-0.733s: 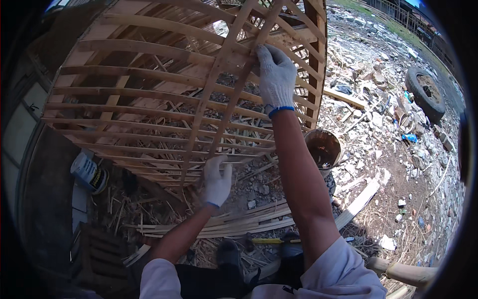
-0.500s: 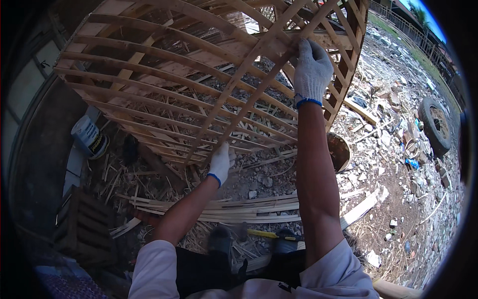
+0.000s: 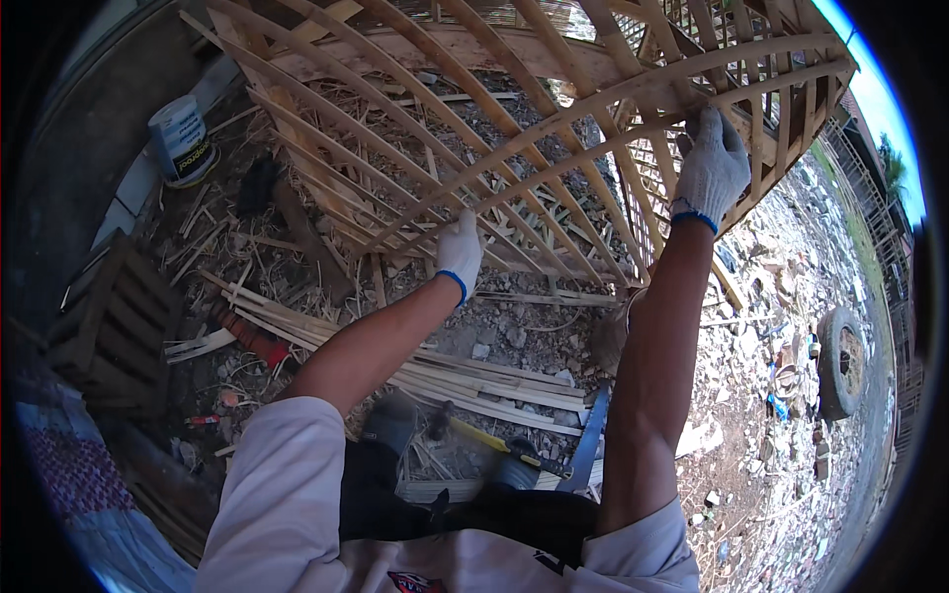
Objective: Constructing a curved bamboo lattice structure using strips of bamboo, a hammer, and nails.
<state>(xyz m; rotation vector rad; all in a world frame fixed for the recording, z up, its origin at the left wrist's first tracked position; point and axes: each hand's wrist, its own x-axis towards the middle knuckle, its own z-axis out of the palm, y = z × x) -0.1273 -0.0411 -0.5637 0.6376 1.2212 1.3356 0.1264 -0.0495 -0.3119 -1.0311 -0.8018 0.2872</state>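
Observation:
A large lattice panel of thin wooden slats (image 3: 504,128) leans across the upper part of the view. Two long slats run diagonally over its crosswise ones. My left hand (image 3: 460,255), in a white knit glove with a blue cuff, is closed around the lower diagonal wooden slat (image 3: 563,161) near its low end. Farther up the same slat, at the right, my right hand (image 3: 712,166) grips it, gloved alike. The fingertips of both hands are partly hidden behind the wood.
Loose wood strips (image 3: 494,385) lie across the rubble by my feet, with a yellow-handled hammer (image 3: 484,435) and a saw blade (image 3: 590,435). A bucket (image 3: 183,143) and a slatted wooden crate (image 3: 119,331) stand left. An old tire (image 3: 840,364) lies right.
The lattice and both hands now appear farther right in the view, the right hand slightly lower and the left higher. The view has turned, showing the saw blade. Both hands keep hold of the slat.

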